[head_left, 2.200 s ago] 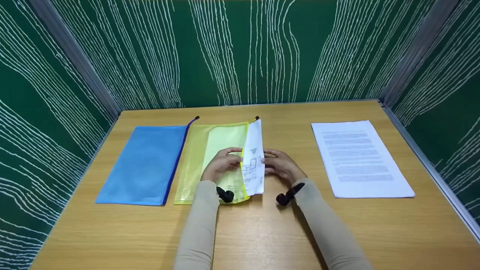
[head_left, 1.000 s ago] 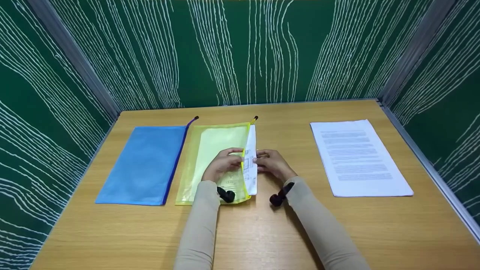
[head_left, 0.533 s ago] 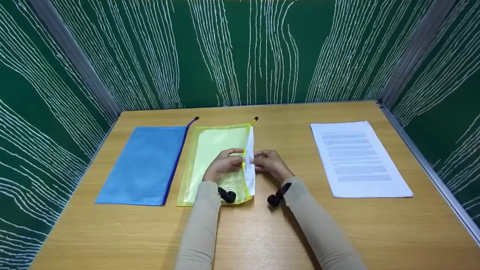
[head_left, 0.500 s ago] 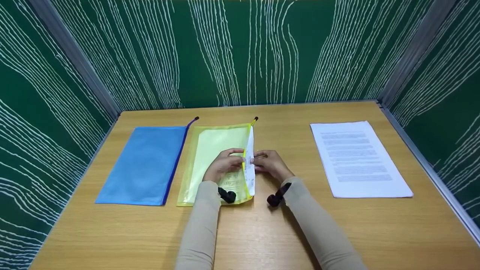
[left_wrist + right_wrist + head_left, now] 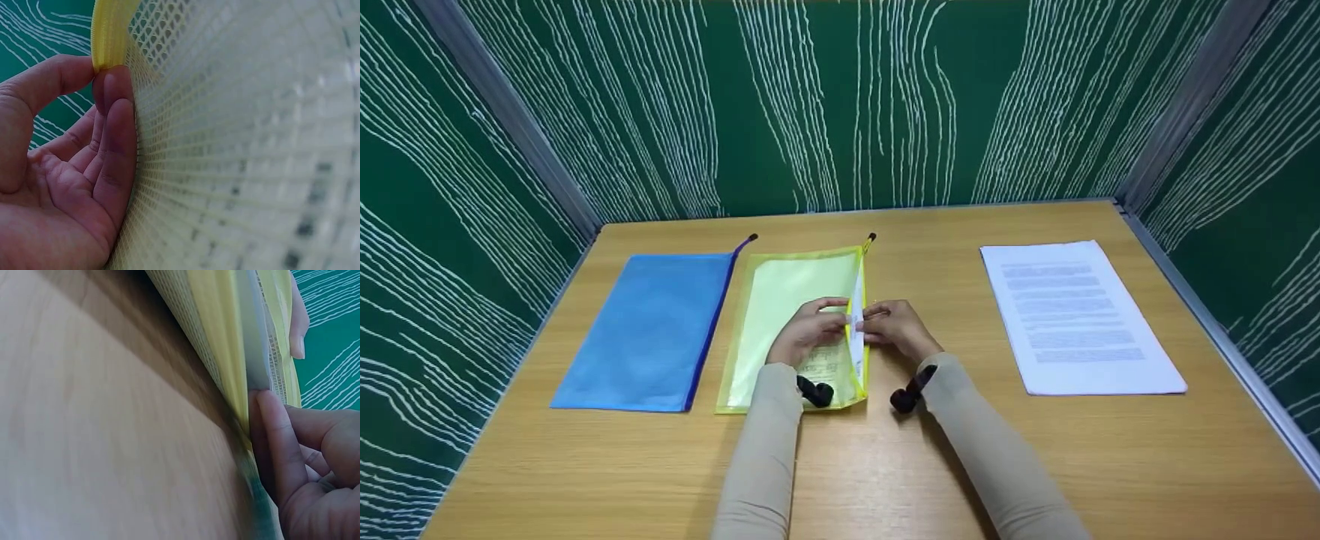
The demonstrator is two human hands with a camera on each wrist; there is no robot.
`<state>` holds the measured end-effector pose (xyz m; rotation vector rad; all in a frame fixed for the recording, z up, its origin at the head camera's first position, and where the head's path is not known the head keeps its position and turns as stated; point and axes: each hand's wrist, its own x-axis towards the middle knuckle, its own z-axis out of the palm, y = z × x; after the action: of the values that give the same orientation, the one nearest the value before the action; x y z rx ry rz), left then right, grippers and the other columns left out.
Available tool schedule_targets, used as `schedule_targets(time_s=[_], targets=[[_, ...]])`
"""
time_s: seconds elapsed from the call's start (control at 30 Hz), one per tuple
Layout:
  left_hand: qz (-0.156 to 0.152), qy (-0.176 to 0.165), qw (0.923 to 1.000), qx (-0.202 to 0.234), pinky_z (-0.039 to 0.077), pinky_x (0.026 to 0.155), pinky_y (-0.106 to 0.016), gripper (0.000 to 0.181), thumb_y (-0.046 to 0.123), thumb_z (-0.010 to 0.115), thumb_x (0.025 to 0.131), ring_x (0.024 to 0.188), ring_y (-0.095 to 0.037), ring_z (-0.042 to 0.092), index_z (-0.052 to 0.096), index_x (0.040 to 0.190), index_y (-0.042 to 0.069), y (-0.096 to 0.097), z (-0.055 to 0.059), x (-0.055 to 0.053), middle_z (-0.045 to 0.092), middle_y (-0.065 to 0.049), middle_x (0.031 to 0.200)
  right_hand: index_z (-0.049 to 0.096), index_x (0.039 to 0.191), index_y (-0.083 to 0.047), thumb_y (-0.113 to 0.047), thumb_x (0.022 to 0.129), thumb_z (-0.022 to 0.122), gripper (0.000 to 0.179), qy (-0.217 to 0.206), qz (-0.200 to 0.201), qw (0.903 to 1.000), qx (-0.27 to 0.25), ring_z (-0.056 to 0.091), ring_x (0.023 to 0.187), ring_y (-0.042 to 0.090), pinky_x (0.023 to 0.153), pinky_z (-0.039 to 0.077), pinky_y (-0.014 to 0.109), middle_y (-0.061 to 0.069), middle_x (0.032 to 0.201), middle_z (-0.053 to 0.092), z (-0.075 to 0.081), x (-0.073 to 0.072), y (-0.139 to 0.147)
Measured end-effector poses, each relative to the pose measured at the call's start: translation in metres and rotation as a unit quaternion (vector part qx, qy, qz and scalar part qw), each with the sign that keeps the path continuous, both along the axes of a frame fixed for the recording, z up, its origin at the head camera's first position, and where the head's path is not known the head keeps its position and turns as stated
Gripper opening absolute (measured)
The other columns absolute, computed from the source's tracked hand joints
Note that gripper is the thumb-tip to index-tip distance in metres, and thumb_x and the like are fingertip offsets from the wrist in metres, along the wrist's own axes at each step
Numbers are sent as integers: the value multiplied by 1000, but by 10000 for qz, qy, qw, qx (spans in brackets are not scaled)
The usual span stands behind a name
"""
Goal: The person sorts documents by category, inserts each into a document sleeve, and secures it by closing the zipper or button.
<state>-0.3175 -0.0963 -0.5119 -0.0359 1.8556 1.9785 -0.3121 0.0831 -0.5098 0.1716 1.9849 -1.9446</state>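
Observation:
A yellow mesh zip pouch (image 5: 780,279) lies mid-table, its right side gaping. My left hand (image 5: 810,331) pinches the upper lip of that opening; in the left wrist view thumb and fingers meet at the yellow zipper strip (image 5: 109,39). Sheets of paper (image 5: 857,352) fill the pouch, and only a narrow white strip shows at the mouth. With its fingertips right at the opening, my right hand (image 5: 901,330) grips the outer edge of the sheets (image 5: 257,343), between the two yellow lips in the right wrist view. Printed marks show blurred through the mesh.
To the left lies a blue zip pouch (image 5: 649,330) with a purple zipper side. A printed paper stack (image 5: 1076,315) rests on the right of the wooden table (image 5: 870,480). Green walls with white wavy lines (image 5: 840,105) stand around the back and sides.
The sheets have slid leftward into the yellow pouch, from a wide white band outside to a thin strip. My right hand has moved left with them; the left hand has barely moved.

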Motion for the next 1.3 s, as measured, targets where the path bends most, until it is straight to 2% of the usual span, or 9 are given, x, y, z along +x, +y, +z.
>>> schedule_targets(time_s=[0.47,0.67,0.97,1.13,1.3], targets=[[-46,-46,10000,15,52,67,-24,45,7,66,86,72,-13,62,56,130,8,2,1,1,66,-3,87,62,111,11,5,81,71,32,103,65,9997,203,65,61,10,62,56,21,10,84,66,1,2,-3],[-34,-41,9999,85,51,67,-25,46,6,66,85,70,-13,61,56,130,7,3,-1,1,66,-2,83,61,114,12,4,84,69,33,77,205,9997,82,65,64,9,64,56,20,9,85,65,-1,1,-2],[-99,-61,9998,179,50,65,-25,44,5,67,85,68,-12,60,56,129,7,4,-2,0,66,-3,83,61,117,12,3,87,64,32,138,427,9987,246,66,67,10,66,57,21,11,90,66,4,1,7],[-161,-31,9998,135,50,65,-26,45,5,67,86,69,-13,59,56,129,7,3,-2,1,67,-4,84,61,118,11,2,89,60,30,123,432,9988,202,68,70,12,70,58,24,16,96,67,5,2,14],[-214,1,9998,50,50,65,-25,45,6,66,86,69,-12,58,55,129,6,4,-2,1,65,-3,84,60,119,11,3,89,59,31,128,397,9990,154,69,71,12,72,58,25,14,92,68,4,2,20]])
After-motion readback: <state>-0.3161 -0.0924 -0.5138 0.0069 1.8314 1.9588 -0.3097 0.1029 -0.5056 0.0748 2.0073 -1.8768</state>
